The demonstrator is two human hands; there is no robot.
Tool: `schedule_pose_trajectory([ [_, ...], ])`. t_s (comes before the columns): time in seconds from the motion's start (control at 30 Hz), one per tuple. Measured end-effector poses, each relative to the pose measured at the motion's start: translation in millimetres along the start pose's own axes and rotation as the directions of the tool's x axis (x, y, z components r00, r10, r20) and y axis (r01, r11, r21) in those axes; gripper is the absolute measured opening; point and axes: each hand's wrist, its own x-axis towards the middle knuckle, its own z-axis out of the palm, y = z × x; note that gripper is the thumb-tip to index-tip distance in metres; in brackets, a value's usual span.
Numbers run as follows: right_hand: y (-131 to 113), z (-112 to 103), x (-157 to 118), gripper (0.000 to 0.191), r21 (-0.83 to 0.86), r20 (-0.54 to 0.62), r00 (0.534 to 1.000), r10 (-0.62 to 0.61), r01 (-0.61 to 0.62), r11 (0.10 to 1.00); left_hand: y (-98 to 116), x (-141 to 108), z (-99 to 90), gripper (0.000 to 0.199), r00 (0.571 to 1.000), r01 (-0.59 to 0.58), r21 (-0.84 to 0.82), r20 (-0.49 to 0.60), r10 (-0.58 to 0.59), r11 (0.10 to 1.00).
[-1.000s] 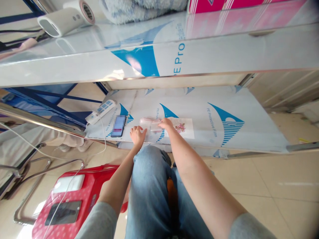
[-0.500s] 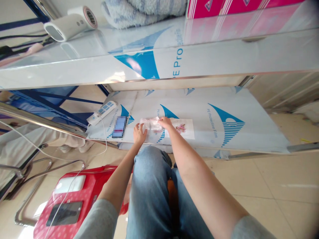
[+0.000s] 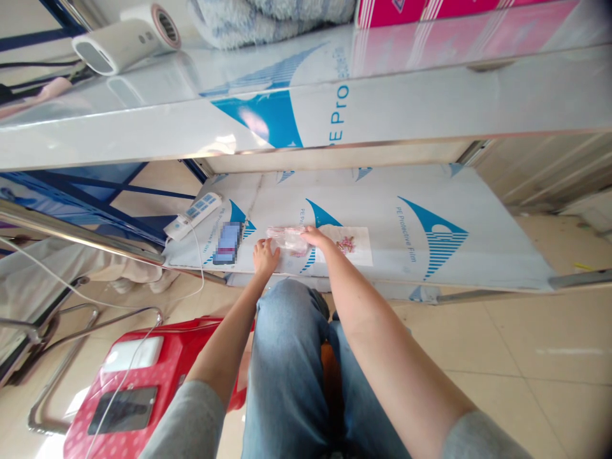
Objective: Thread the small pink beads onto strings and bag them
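A white shelf panel covered in blue-printed PE protective film (image 3: 430, 210) is laid out in front of the seated person, with a matching upper panel (image 3: 382, 95) above it and a red polka-dot case (image 3: 143, 376) by the denim-clad knees (image 3: 287, 357); a white power strip (image 3: 194, 215) and a pixelated phone (image 3: 227, 243) are placed towards the panel's left end; a white paper sheet (image 3: 354, 247) lies right of centre, with a small pink trinket (image 3: 346, 245) on it; a clear plastic bag (image 3: 287, 240) is held flat on the film, just left of the sheet and overlapping its edge; the hands are apart, one at each side of the bag; the left hand (image 3: 265, 257) is spread at the bag's lower left edge, with contact unclear; the right hand (image 3: 315, 237) is laid over the bag's right end, grip not discernible; flat, even finger pressure is judged best for keeping the thin bag from sliding.
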Motion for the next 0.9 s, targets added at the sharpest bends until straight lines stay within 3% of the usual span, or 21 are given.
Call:
schedule_pose_trajectory([
  [0.2, 4.5, 3.8, 4.6, 0.025, 0.137, 0.113, 0.992, 0.062, -0.077, 0.988, 0.2, 0.8, 0.2, 0.041, 1.000, 0.010, -0.014, -0.004, -0.010, 1.000],
  [0.43, 12.0, 2.1, 4.5, 0.032, -0.253, -0.108, 0.994, 0.024, -0.051, 0.966, 3.1, -0.2, 3.2, 0.042, 1.000, 0.012, -0.011, -0.008, -0.012, 1.000],
  [0.57, 10.7, -3.2, -0.5, 0.037, -0.354, -0.183, 0.983, 0.019, -0.084, 0.931, 5.3, 0.4, 4.7, 0.041, 1.000, 0.001, -0.057, -0.021, -0.002, 0.998],
  [0.7, 11.4, -12.5, -6.1, 0.030, -0.268, -0.196, 0.980, -0.035, -0.019, 0.963, 8.0, 2.7, 4.9, 0.041, 0.999, -0.028, -0.091, -0.026, 0.026, 0.995],
  [0.9, 20.8, -29.4, -12.7, 0.025, -0.173, -0.199, 0.978, -0.054, 0.019, 0.985, 8.0, 3.6, 3.4, 0.043, 0.998, -0.054, -0.010, -0.017, 0.054, 0.998],
])
